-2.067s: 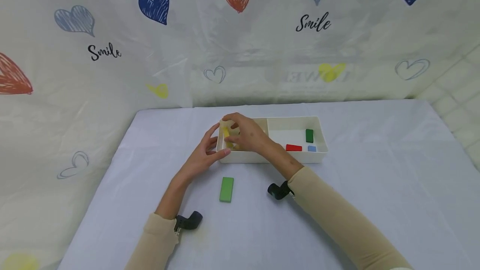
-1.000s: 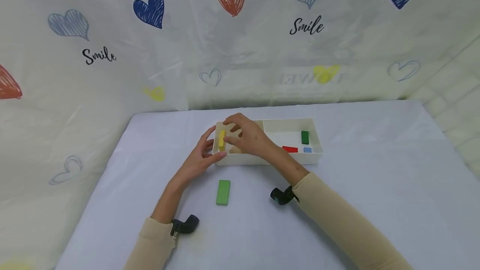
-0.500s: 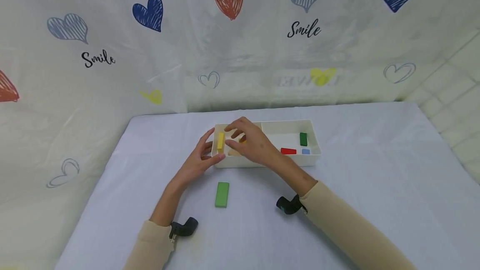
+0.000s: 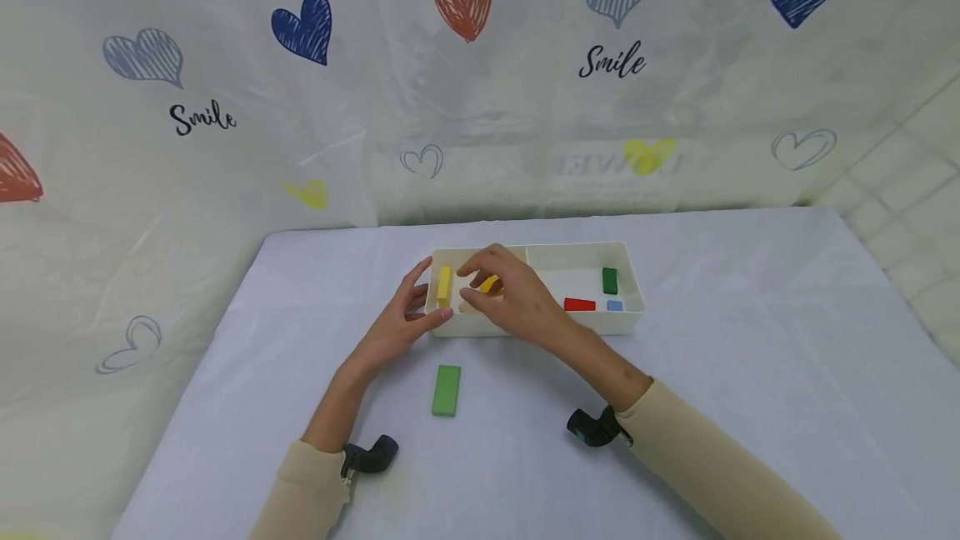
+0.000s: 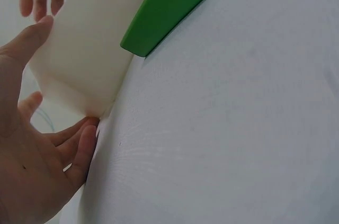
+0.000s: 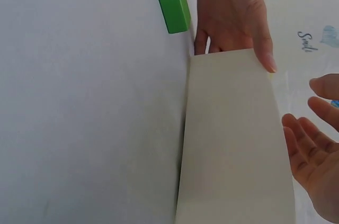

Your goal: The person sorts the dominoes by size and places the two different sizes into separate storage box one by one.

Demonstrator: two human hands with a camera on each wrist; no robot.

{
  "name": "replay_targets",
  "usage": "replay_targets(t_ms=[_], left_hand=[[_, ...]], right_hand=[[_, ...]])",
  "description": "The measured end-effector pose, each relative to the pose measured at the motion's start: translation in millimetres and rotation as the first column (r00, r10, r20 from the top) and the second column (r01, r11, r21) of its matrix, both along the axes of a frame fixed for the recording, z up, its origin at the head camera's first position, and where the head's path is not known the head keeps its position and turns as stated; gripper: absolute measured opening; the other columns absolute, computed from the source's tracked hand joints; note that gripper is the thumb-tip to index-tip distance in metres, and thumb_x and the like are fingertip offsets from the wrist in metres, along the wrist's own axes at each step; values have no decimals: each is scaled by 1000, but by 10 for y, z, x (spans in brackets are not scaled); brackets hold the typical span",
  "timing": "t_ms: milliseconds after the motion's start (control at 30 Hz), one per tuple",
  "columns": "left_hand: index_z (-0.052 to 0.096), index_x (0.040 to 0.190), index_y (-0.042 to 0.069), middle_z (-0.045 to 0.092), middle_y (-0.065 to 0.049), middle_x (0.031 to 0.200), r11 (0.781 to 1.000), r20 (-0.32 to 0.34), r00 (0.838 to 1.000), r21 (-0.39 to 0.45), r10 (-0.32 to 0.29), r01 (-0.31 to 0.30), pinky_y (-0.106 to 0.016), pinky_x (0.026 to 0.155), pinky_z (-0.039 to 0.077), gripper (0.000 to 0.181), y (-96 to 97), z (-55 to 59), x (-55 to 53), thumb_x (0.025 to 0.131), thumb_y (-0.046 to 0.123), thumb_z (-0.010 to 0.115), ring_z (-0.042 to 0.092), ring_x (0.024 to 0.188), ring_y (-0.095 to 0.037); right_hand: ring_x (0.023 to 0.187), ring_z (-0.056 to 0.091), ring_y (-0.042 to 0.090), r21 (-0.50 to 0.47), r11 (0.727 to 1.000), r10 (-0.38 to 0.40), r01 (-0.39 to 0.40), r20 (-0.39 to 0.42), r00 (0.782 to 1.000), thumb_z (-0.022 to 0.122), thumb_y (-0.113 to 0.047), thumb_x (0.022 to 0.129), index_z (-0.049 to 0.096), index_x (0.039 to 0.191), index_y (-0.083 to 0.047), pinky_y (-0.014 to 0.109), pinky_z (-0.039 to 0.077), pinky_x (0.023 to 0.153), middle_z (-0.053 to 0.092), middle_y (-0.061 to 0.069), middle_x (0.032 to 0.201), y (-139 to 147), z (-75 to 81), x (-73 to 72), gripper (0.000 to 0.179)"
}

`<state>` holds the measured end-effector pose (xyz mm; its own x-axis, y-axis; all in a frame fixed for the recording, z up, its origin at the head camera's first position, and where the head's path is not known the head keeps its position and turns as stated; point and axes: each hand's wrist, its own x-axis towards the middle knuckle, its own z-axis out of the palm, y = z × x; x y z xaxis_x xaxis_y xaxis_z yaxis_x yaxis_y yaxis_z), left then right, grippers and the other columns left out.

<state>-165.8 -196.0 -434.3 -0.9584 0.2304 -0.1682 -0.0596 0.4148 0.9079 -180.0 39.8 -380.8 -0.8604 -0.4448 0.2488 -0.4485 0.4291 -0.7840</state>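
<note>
A white divided box stands on the table. My left hand holds its left end, thumb at the front corner and fingers against the end wall; the left wrist view shows those fingers low on the wall. Along the left wall inside is a yellow block. Over the left compartment hovers my right hand, thumb and fingers apart; the right wrist view shows nothing held in this hand. Another yellow piece shows behind its fingers, and a beige piece is partly hidden below.
In the right compartment lie a dark green block, a red block and a small light blue block. A light green block lies on the white tablecloth in front of the box. A printed curtain hangs behind.
My right hand has let go of the yellow block at the left wall and moved a little right, uncovering another yellow piece. My left hand stays on the box end.
</note>
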Motion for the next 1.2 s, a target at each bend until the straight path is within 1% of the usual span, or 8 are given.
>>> replay_targets(t_ms=[200, 333, 433, 633, 833, 1000, 1200], left_hand=[[16, 158, 60, 39, -6, 165, 1000, 12, 1000, -1, 13, -13, -61, 114, 43, 86, -5, -7, 8, 94, 52, 73, 49, 146, -33], [16, 157, 61, 39, -7, 165, 1000, 10, 1000, -5, 16, -16, -62, 115, 42, 86, -11, -24, 11, 94, 52, 73, 47, 148, -33], [16, 157, 61, 38, -7, 166, 1000, 12, 1000, 4, 14, -14, -62, 115, 41, 86, -14, -34, 12, 94, 52, 73, 46, 149, -33], [16, 157, 61, 38, -7, 166, 1000, 19, 1000, 5, 17, -17, -62, 115, 41, 87, -6, -35, 13, 93, 53, 74, 46, 149, -33], [17, 157, 62, 39, -6, 165, 1000, 19, 1000, 1, 22, -22, -63, 115, 41, 86, 0, -37, 0, 93, 53, 74, 45, 149, -34], [17, 156, 62, 40, -7, 164, 1000, 16, 1000, 0, 19, -19, -63, 115, 41, 85, 10, -24, -3, 93, 53, 74, 45, 149, -34], [16, 156, 62, 39, -7, 164, 1000, 16, 1000, 2, 20, -20, -61, 116, 41, 86, 12, -31, -21, 93, 54, 74, 44, 151, -33]], right_hand=[[100, 67, 15, 2, 1000, 29, -29, 4, 1000, 76, -19, 96, 70, 119, -17, 36, 61, 88, 64, 2, 120, 18, 7, 85, 24], [98, 68, 14, -2, 999, 45, -45, 8, 999, 77, -18, 96, 70, 118, -17, 37, 61, 86, 64, 6, 119, 41, 4, 147, 23], [98, 68, 13, -7, 999, 54, -54, 5, 999, 77, -18, 96, 71, 117, -17, 36, 61, 85, 65, 5, 118, 60, 2, 193, 22], [97, 67, 12, -19, 998, 67, -67, 9, 998, 76, -17, 96, 70, 116, -17, 38, 61, 85, 63, -2, 114, 74, 2, 262, 21], [97, 67, 11, 2, 997, 74, -74, -3, 997, 76, -18, 96, 69, 117, -17, 34, 60, 86, 63, -4, 114, 95, 1, 294, 23], [98, 67, 10, 13, 996, 85, -85, 22, 996, 75, -18, 97, 68, 121, -16, 33, 60, 87, 63, -3, 115, 114, -6, 330, 25], [97, 66, 10, 0, 996, 94, -95, 59, 994, 76, -16, 96, 69, 119, -17, 36, 60, 87, 64, -4, 114, 124, -15, 375, 25]])
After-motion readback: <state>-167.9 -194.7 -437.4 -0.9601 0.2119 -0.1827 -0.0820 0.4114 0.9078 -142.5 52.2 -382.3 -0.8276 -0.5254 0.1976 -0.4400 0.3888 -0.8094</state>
